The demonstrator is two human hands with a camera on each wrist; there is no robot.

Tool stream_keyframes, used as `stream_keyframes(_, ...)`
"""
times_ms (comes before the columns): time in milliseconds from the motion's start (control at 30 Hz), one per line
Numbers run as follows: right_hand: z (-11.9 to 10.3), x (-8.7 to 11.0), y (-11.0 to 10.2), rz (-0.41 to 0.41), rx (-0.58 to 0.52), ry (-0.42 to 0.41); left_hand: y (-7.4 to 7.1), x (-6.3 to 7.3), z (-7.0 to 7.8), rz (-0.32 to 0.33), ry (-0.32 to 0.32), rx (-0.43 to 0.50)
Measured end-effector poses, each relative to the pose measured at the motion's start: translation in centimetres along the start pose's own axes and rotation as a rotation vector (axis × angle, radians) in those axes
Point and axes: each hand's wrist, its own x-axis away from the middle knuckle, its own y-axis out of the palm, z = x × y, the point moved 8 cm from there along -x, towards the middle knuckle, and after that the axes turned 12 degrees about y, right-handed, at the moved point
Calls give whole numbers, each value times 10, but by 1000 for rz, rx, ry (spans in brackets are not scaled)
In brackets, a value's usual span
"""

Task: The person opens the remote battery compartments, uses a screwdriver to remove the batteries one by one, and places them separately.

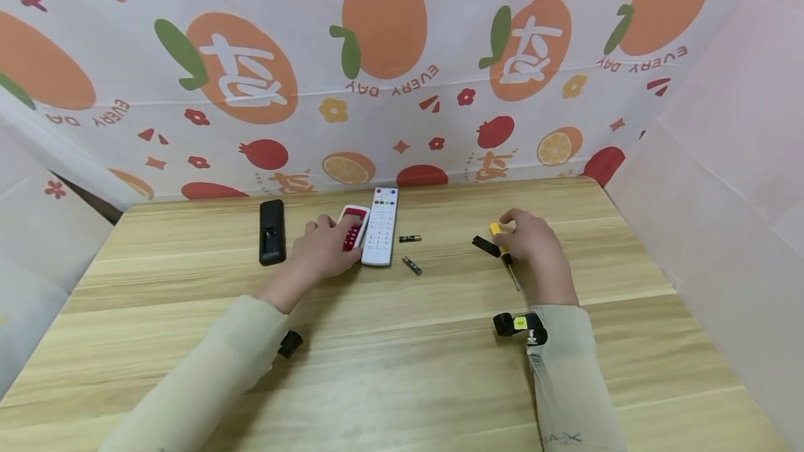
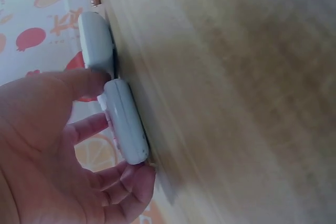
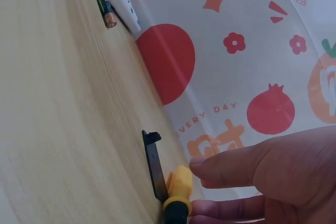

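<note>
My left hand [image 1: 323, 246] grips a red-and-white remote control [image 1: 354, 227] with buttons, thumb on one side and fingers round the other. In the left wrist view its pale casing [image 2: 126, 121] stands edge-on between thumb and fingertips. Right beside it lies a long white remote control [image 1: 380, 229], buttons up. At the right, my right hand [image 1: 530, 239] pinches the yellow handle of a screwdriver [image 1: 496, 229], whose shaft points toward me along the table. A small black battery cover [image 1: 485, 246] lies against the screwdriver, also seen in the right wrist view.
Two small batteries lie apart to the right of the white remote: one battery [image 1: 410, 238] crosswise, another battery [image 1: 412, 266] slanted. A black remote control [image 1: 272, 232] is at the left. Behind the wooden table [image 1: 389, 368] hangs a fruit-print cloth [image 1: 389, 110].
</note>
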Motion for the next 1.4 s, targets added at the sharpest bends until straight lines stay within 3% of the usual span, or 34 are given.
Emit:
stream_keyframes(200,-6,2,-4,36,-42,-34,-1,-1,-2,45,28,-41)
stream_keyframes(333,-15,4,-6,80,-58,-89,-5,0,-8,72,45,7)
stream_keyframes(467,-27,9,-6,107,-76,-156,-9,3,-18,92,48,154)
stream_keyframes(600,-41,19,-9,128,-106,-215,-17,5,-19,137,66,409)
stream_keyframes(733,-59,30,-9,154,-162,-292,-25,4,-6,208,115,713)
stream_keyframes(867,-79,41,-3,140,-234,-389,-28,3,17,247,183,1016)
stream_keyframes(967,-93,50,1,103,-278,-453,-31,2,35,273,260,1160)
stream_keyframes(1100,-105,61,4,45,-312,-494,-35,1,54,306,371,1203)
stream_keyframes(1267,-112,69,4,1,-328,-508,-38,0,70,325,453,1161)
stream_keyframes(1400,-115,71,5,-11,-332,-508,-41,1,81,330,517,1220)
